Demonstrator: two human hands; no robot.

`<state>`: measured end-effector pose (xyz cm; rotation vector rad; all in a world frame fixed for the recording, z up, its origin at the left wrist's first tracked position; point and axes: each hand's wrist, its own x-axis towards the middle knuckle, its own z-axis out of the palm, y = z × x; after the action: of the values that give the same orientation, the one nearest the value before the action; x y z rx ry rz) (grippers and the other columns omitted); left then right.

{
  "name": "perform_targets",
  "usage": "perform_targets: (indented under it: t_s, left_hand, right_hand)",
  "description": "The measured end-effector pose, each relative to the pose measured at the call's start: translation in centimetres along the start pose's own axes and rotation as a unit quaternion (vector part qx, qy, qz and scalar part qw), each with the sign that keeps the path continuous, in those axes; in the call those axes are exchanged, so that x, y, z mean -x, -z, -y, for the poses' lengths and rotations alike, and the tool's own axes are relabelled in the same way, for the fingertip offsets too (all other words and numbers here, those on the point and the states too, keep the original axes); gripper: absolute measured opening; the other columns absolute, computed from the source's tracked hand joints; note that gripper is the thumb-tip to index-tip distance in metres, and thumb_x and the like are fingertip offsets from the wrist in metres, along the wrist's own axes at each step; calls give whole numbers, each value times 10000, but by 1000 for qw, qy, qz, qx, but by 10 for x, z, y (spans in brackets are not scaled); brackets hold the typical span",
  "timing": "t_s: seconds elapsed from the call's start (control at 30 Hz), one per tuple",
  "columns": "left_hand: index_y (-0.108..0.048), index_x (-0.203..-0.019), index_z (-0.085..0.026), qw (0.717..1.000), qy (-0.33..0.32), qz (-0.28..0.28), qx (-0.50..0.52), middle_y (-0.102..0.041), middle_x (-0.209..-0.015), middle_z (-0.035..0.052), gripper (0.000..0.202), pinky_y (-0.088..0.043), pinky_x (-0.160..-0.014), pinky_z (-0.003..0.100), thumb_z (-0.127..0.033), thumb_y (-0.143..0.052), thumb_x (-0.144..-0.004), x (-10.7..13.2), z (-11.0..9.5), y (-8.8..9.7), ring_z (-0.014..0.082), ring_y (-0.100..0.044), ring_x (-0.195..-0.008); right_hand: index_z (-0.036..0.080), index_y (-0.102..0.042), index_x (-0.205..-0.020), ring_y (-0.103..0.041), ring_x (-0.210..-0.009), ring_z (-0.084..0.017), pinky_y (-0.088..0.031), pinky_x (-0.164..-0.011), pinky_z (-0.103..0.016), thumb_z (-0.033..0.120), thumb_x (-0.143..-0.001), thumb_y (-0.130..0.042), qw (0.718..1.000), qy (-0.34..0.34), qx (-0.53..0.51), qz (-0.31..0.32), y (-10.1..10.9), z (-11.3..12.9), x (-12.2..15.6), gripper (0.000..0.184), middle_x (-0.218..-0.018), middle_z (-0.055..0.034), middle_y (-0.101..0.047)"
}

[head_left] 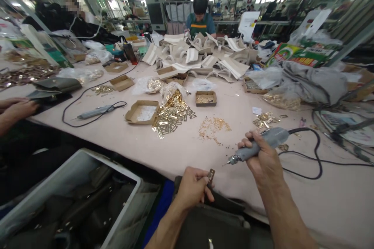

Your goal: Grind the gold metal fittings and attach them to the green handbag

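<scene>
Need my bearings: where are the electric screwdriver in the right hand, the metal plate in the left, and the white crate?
Electric screwdriver [275,137], head view: rear casing.
Metal plate [211,172], head view: upper end.
White crate [138,204], head view: outer wall.

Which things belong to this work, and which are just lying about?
Likely in the job:
metal plate in left hand
corded tool in right hand
dark bag-like piece
loose metal plates

Probably lying about:
second corded tool
printed carton
beige pieces

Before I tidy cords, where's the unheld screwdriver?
In the head view, the unheld screwdriver lies at left within its looping cord, beside the front cardboard tray.
</scene>
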<state>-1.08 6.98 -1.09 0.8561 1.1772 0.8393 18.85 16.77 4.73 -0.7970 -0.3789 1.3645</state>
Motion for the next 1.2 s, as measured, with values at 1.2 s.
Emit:
perform_targets:
  t_s: [1.2]
  left_hand:
    - [-680,-746,-69,998,-33,-19,42,-746,-678,130,189,-468,-349,201,-253,-656,-707,4,9,1,151,-644,-399]
  right_hand:
    - [129,-631,-881,-560,-534,-111,-572,-501,-303,315,-575,-972,989,82,101,-74,-22,-51,60,494,-733,7,-629]
